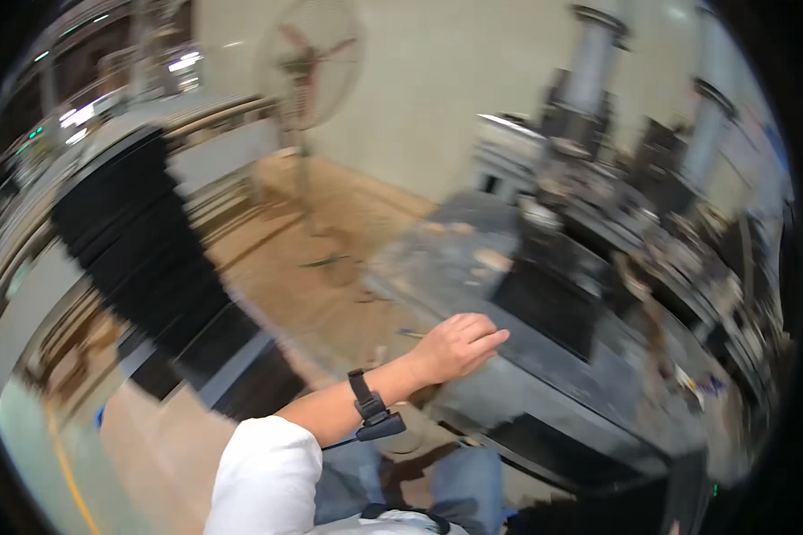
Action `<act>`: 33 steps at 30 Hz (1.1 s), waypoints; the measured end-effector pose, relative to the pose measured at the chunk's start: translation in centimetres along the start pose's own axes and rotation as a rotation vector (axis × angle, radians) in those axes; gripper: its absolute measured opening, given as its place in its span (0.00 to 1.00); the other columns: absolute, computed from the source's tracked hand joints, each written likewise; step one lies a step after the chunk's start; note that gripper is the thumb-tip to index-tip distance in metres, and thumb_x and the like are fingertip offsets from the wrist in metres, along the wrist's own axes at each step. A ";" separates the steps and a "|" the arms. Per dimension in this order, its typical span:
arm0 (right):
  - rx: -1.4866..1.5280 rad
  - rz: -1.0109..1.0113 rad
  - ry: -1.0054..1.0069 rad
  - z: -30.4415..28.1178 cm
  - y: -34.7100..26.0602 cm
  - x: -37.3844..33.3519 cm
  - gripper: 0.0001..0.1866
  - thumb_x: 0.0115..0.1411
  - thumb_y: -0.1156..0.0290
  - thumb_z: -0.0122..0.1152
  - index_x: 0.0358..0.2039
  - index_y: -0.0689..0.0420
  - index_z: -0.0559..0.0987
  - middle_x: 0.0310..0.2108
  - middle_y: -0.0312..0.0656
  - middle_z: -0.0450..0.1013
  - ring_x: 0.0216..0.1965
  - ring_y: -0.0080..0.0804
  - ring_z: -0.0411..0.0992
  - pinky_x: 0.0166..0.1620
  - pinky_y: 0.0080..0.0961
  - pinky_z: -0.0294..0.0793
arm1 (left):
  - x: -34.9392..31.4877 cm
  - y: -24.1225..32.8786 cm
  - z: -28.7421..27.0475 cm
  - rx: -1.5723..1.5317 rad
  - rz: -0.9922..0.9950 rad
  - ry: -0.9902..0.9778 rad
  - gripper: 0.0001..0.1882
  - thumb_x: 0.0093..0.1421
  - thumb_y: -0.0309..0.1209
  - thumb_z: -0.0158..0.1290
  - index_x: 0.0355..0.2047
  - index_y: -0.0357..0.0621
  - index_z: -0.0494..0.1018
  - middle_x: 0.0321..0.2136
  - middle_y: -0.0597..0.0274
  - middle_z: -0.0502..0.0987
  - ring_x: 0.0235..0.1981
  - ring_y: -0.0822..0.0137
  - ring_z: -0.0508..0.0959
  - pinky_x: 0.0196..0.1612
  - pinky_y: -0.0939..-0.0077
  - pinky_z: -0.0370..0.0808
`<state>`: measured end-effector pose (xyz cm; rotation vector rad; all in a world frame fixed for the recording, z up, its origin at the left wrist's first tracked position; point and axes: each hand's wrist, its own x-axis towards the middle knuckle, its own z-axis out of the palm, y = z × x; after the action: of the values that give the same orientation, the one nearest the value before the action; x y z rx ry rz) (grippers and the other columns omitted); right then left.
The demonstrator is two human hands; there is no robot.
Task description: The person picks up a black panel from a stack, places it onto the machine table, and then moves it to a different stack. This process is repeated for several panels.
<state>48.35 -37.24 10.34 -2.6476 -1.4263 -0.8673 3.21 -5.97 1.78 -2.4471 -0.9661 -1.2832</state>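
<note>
My left hand (462, 346) reaches in from the lower left, past a white sleeve, with a black strap and small black device (375, 412) at the wrist. Its fingers are loosely curled together, and no object shows in them. It hangs over the near edge of a grey metal worktable (437, 254). Beyond it, apart from the hand, a flat black panel (549, 303) lies on the table under a machine. My right hand is out of the picture. Motion blurs much of the view.
A tall leaning stack of black pieces (143, 236) stands at the left beside a roller conveyor (219, 116). A standing fan (308, 67) is near the back wall. Machinery with upright cylinders (593, 62) fills the right. A yellow line (67, 473) marks the floor.
</note>
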 end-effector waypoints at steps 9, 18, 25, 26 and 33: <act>0.781 -0.471 0.322 1.6 -10.6 8.2 0.26 0.38 0.88 0.52 0.40 0.58 0.79 0.41 0.46 0.77 0.47 0.45 0.74 0.52 0.36 0.72 | 7.1 -0.3 19.0 0.060 -0.279 -0.487 0.43 0.53 0.64 0.46 0.58 0.41 0.64 0.59 0.52 0.63 0.64 0.52 0.55 0.64 0.44 0.46; 0.679 -0.730 0.399 12.9 -29.3 16.7 0.18 0.51 0.76 0.54 0.44 0.52 0.77 0.44 0.40 0.76 0.45 0.41 0.74 0.49 0.39 0.73 | -6.0 4.2 3.5 0.138 0.110 -0.238 0.27 0.44 0.30 0.56 0.49 0.53 0.73 0.33 0.66 0.70 0.37 0.64 0.71 0.39 0.71 0.72; 0.759 -0.886 -0.021 17.2 -36.8 21.4 0.28 0.54 0.55 0.60 0.52 0.56 0.72 0.57 0.44 0.67 0.60 0.46 0.61 0.61 0.41 0.59 | -18.3 6.8 -15.2 0.485 -0.187 -0.273 0.22 0.45 0.30 0.52 0.44 0.52 0.77 0.33 0.69 0.74 0.33 0.67 0.74 0.34 0.75 0.72; 0.769 -0.890 -0.054 16.3 -37.6 21.5 0.28 0.54 0.56 0.60 0.53 0.56 0.72 0.57 0.44 0.66 0.60 0.46 0.61 0.61 0.41 0.59 | -20.7 6.6 -16.8 0.558 -0.275 -0.251 0.22 0.45 0.30 0.52 0.44 0.52 0.77 0.34 0.69 0.75 0.34 0.67 0.74 0.35 0.74 0.72; 0.567 -0.826 -0.140 13.5 -38.2 20.8 0.31 0.56 0.58 0.59 0.58 0.56 0.67 0.60 0.44 0.63 0.63 0.48 0.56 0.63 0.41 0.56 | -30.5 -1.0 -22.5 0.989 -0.741 -0.294 0.22 0.50 0.25 0.48 0.48 0.48 0.72 0.39 0.66 0.74 0.43 0.64 0.72 0.42 0.68 0.69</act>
<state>33.98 4.58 -0.47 -1.7108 -2.3984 -0.1909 -24.50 -29.42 -9.16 -1.5223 -2.0646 -0.3288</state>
